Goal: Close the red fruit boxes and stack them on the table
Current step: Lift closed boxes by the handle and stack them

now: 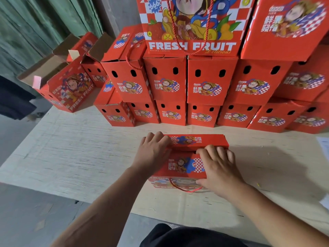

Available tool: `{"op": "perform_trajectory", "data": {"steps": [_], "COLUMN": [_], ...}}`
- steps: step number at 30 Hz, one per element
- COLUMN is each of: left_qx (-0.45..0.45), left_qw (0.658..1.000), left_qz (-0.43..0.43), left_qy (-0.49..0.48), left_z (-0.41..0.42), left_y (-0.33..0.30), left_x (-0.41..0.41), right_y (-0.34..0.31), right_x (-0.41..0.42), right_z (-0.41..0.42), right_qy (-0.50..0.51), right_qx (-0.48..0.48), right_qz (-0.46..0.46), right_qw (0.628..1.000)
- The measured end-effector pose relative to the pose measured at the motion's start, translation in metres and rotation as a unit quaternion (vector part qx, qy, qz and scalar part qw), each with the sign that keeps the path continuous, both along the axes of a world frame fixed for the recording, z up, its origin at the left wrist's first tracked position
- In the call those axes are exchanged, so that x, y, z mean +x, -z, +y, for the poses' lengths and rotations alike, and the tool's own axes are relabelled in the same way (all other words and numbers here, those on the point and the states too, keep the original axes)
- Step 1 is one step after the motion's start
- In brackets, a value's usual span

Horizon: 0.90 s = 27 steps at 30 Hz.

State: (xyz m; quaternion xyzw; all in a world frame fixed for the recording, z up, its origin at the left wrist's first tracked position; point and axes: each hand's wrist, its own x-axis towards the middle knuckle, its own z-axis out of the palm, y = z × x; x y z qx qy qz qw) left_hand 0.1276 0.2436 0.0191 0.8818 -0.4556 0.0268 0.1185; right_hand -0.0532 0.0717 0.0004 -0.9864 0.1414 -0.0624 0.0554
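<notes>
We stand the box at the table's near edge so both top flaps face us. Our left hand lies flat, steadying the far flap; our right hand presses flat on the near one. The stack waits behind.

Along the far edge of the tabletop a wall of stacked red boxes runs from near the far left corner to the right edge, three tiers at its highest, blocking any reach beyond it. At the far left corner two open boxes with raised flaps take that end. One red box stands mid-table near the front edge, under the left hand and right hand. Bare tabletop lies open to its left and right. A bare strip separates it from the wall. White papers lie at the right edge.
</notes>
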Motion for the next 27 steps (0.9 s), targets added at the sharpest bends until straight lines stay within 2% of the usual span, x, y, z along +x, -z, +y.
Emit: {"op": "perform_trajectory", "data": {"steps": [3,6,9,11,12,14,16,19,23,25,27], "left_qx": [-0.019,-0.025,-0.068,-0.102,-0.11,-0.101,-0.065,-0.021,0.03,0.037,-0.001], "left_qw": [0.997,0.991,0.99,0.99,0.991,0.993,0.997,0.999,0.999,0.998,0.999], "left_qz": [0.074,0.13,0.12,0.095,0.081,0.053,0.04,0.036,0.029,0.02,0.033], "left_qy": [-0.008,-0.026,-0.035,-0.025,-0.014,0.007,0.015,0.02,0.029,0.035,0.043], "left_z": [0.001,0.001,0.005,0.013,0.018,0.03,0.037,0.038,0.04,0.041,0.04], "left_y": [-0.003,0.004,0.017,0.027,0.032,0.04,0.045,0.044,0.04,0.036,0.028], "left_x": [0.009,0.014,0.007,-0.004,-0.009,-0.015,-0.017,-0.018,-0.016,-0.017,-0.019], "right_y": [-0.001,0.006,0.014,0.012,0.011,0.008,0.008,0.008,0.002,-0.001,-0.006], "right_x": [0.003,-0.003,-0.009,-0.007,-0.004,0.005,0.011,0.016,0.03,0.038,0.04], "right_z": [-0.006,-0.005,-0.006,-0.016,-0.023,-0.035,-0.041,-0.05,-0.058,-0.058,-0.059], "right_qy": [-0.017,-0.031,-0.043,-0.012,0.013,0.064,0.084,0.071,0.054,0.039,0.019], "right_qx": [0.01,0.062,0.117,0.117,0.102,0.088,0.114,0.106,0.083,0.102,0.123], "right_qz": [0.009,-0.046,-0.177,-0.214,-0.19,-0.062,0.049,0.087,0.264,0.301,0.247], "right_qw": [1.0,0.997,0.976,0.97,0.976,0.992,0.989,0.988,0.959,0.947,0.961]}}
